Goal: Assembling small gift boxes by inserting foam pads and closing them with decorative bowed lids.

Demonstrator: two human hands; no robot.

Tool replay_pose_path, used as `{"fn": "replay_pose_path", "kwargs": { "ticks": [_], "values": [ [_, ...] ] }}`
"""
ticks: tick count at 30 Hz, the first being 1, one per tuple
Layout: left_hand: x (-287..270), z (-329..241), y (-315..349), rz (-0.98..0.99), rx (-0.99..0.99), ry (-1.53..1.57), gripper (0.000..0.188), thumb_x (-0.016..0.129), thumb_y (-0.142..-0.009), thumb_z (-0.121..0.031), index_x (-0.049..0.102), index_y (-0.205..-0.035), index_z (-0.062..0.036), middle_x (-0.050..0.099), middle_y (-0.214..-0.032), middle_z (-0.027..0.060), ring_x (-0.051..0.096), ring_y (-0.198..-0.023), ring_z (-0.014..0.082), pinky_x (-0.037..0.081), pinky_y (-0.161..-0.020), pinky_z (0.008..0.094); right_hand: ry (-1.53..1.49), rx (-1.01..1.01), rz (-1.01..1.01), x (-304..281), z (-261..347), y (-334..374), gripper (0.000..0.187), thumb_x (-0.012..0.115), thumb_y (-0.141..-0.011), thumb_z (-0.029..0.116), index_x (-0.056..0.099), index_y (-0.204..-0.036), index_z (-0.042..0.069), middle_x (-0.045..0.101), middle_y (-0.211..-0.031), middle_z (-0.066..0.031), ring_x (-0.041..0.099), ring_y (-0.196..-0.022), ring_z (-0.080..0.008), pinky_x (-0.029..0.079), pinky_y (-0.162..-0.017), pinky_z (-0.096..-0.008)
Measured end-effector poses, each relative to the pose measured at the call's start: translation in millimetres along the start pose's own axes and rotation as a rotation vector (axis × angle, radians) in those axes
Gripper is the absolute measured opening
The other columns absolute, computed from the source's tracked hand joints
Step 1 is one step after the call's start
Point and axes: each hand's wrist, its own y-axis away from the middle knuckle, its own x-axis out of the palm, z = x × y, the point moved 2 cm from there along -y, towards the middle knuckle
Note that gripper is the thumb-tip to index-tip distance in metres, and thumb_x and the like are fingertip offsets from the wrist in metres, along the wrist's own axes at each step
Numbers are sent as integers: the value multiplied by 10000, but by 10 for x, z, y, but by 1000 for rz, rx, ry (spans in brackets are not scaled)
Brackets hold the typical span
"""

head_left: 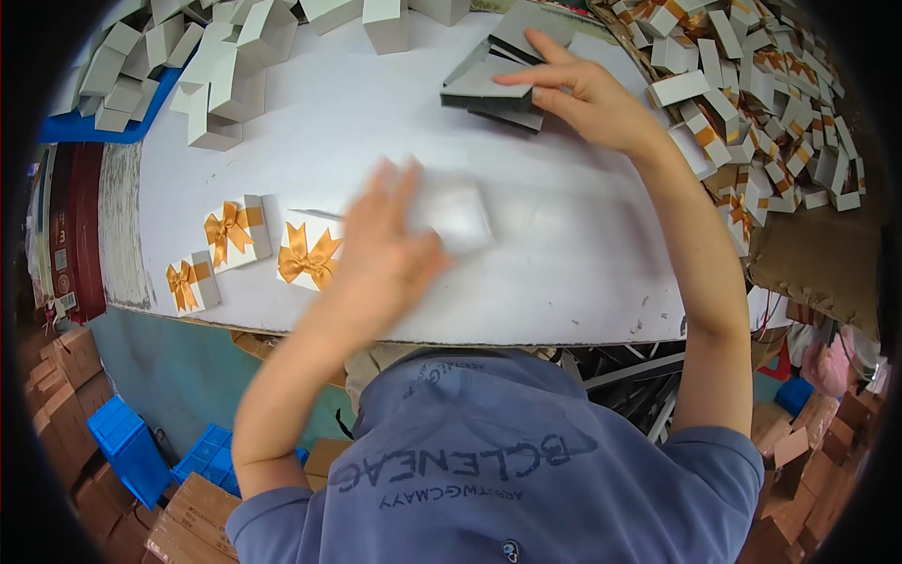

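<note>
My right hand (584,92) is at the far side of the table, its middle finger and thumb closed on the edge of a thin dark grey insert (489,80). That insert is the top one of a small loose pile, grey on its faces and black at the edges. My left hand (393,249) is smeared by motion over the middle of the table, so its grip is unclear. Beside its fingers is a blurred white box (458,218). Just left of this hand sits a white box with a gold ribbon bow (308,256), partly hidden by the hand.
Two more bow-tied white boxes (235,233) stand at the table's left. White open boxes (230,89) are heaped at the back left, some in a blue tray (141,117). Ribboned boxes pile up at the right (752,113). Brown cartons (193,522) and blue crates (132,451) stand below.
</note>
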Motion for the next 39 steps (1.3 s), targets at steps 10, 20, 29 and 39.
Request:
{"fn": "replay_pose_path", "kwargs": {
  "ticks": [10, 20, 29, 39],
  "values": [
    [633, -101, -32, -114, 176, 299, 1024, 803, -608, -303, 168, -1366, -36, 336, -1293, 215, 359, -1160, 384, 292, -946, 483, 422, -428, -7, 615, 887, 1096, 281, 638, -640, 74, 658, -919, 103, 563, -843, -44, 533, -722, -200, 407, -592, -331],
    [197, -30, 160, 73, 273, -66, 332, 707, -723, -216, 644, -1046, -168, 524, -1247, -4, 379, -1177, 362, 338, -910, 444, 891, 168, -272, -265, 100, 1492, 191, 676, -721, 138, 622, -891, 70, 593, -906, -77, 570, -859, -251, 444, -753, -354],
    [559, 41, 10, -126, 305, 514, 1136, 834, -592, -194, 57, -1420, -198, 220, -1395, 253, 370, -1199, 413, 408, -941, 429, -1081, 555, -201, 596, 352, 826, 189, 521, -886, 132, 572, -1011, -2, 635, -879, -52, 592, -832, -111, 470, -722, -237],
    [542, -102, -120, -27, 233, 420, 940, 792, -597, -82, 273, -1381, -100, 303, -1366, 233, 382, -1196, 411, 405, -948, 432, 213, 122, -121, 736, 789, 930, 213, 571, -790, 108, 554, -991, 43, 623, -818, -104, 612, -785, -286, 471, -654, -360]
  ]
}}
